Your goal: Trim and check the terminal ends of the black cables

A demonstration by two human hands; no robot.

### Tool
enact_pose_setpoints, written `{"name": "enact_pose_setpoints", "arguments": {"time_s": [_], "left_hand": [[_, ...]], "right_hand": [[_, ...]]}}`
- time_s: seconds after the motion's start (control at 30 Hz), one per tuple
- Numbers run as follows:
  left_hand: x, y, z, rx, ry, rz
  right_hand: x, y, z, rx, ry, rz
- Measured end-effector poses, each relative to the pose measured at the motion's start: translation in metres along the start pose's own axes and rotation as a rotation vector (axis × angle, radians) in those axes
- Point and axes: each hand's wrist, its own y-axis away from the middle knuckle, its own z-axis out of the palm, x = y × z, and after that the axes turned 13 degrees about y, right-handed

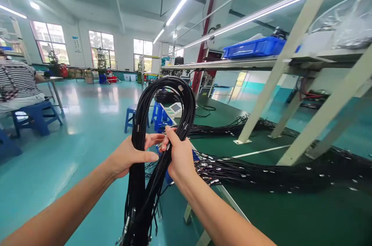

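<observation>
Teal floor [87, 129] | cable bundle [188, 102] — loops above left grip [130, 156], right grip [182, 156]

Cable loop [142, 110] before workbench [290, 215], cable bundles [255, 176] on it, tray [252, 49] on shelf [215, 65] above, person [21, 79] far left

Left forearm [78, 195]: bare, is slanting inward from the lower left corner.
Left wrist [109, 168]: is running nearly in line with the forearm.
Left hand [126, 156]: is curving into a loose C.
Left thumb [148, 156]: is pointing straight rightward, standing apart from the fingers.
Left fingers [153, 139]: are extending farther back, partly hidden.
Right forearm [221, 208]: bare, is slanting inward from the bottom edge.
Right wrist [186, 178]: is bending slightly.
Right hand [181, 156]: is clenching in a grip, its back showing.
Right thumb [173, 136]: is angling up and left over bent fingers [164, 146].
Spacing: both hands are hovering just beside each other, about level.
</observation>
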Motion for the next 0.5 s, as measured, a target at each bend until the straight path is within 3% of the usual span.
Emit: {"name": "enact_pose_setpoints", "arguments": {"time_s": [0.17, 0.33, 0.43, 0.5], "left_hand": [[-0.020, -0.006, 0.012, 0.050, 0.107, -0.125], [-0.028, -0.001, 0.016, 0.150, 0.099, -0.261], [-0.019, 0.002, 0.020, 0.297, 0.017, -0.250], [-0.009, 0.001, 0.023, 0.425, 0.017, -0.193]], "right_hand": [[-0.012, -0.007, 0.005, 0.088, -0.034, 0.016], [-0.015, -0.011, 0.009, 0.082, 0.024, 0.059], [-0.010, -0.003, -0.002, -0.190, 0.162, 0.055], [0.001, 0.008, -0.012, -0.411, 0.305, -0.029]]}}
